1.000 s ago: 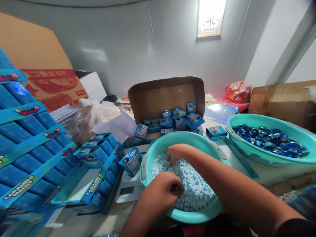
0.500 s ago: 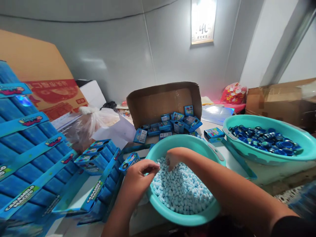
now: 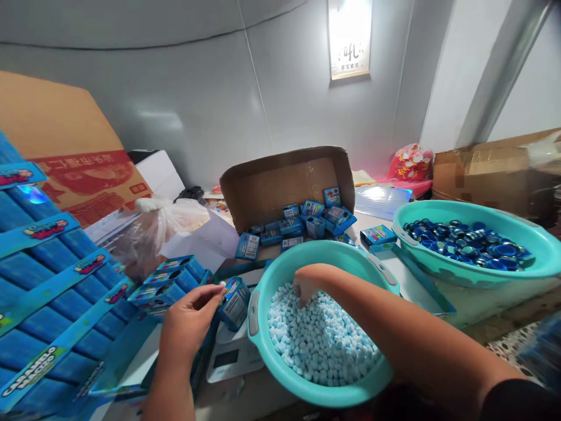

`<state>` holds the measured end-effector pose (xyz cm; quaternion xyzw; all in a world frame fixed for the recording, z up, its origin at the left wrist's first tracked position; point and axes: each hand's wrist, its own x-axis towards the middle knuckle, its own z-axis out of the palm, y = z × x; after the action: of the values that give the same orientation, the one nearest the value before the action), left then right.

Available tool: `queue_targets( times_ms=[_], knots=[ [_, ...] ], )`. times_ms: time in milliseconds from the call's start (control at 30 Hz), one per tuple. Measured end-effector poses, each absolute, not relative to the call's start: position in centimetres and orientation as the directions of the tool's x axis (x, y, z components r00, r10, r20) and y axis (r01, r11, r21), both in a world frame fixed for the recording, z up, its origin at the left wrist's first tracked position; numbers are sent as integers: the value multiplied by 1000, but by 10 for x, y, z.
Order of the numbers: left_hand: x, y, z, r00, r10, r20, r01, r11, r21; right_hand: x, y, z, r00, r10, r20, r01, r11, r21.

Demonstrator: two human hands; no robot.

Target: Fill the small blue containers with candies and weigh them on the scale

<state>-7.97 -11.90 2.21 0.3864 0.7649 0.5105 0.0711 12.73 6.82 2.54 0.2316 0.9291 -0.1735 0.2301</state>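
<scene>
My left hand [image 3: 191,316] pinches a small white candy [image 3: 222,284] between thumb and fingertips. The candy is beside the top of a small blue box [image 3: 236,309] that stands on a kitchen scale [image 3: 212,369]. My right hand [image 3: 310,283] dips into the pale blue and white candies [image 3: 322,345] that partly fill a turquoise basin [image 3: 258,351]. Its fingers are curled and their tips are hidden among the candies, so what they grip cannot be made out.
Blue display trays packed with boxes [image 3: 56,292] are stacked at left, with another tray of boxes [image 3: 175,278] nearby. An open carton [image 3: 280,175] holds loose blue boxes at the back. A second turquoise basin [image 3: 407,219] at right contains blue lids [image 3: 468,245].
My left hand has moved left and slightly down, from the basin's rim to the box on the scale, carrying the candy. My right hand stays in the candies.
</scene>
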Motion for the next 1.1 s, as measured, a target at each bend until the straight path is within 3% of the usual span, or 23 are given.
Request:
queue_targets(
  times_ms=[200, 433, 800, 1100],
  knots=[
    [-79, -124, 11, -638, 644, 422, 627, 116, 771, 128, 66, 29, -781, 360, -510, 518, 830, -208],
    [-84, -130, 8, -595, 676, 434, 662, 107, 742, 131, 58, 39, -775, 373, -510, 535, 817, -215],
    [-76, -128, 14, -506, 704, 499, 788, 141, 600, 128, 65, 29, -772, 358, -526, 530, 818, -221],
    [-84, -124, 13, -273, 750, 602, 924, 30, 380, 129, 64, 28, -790, 381, -480, 537, 808, -243]
  ],
)
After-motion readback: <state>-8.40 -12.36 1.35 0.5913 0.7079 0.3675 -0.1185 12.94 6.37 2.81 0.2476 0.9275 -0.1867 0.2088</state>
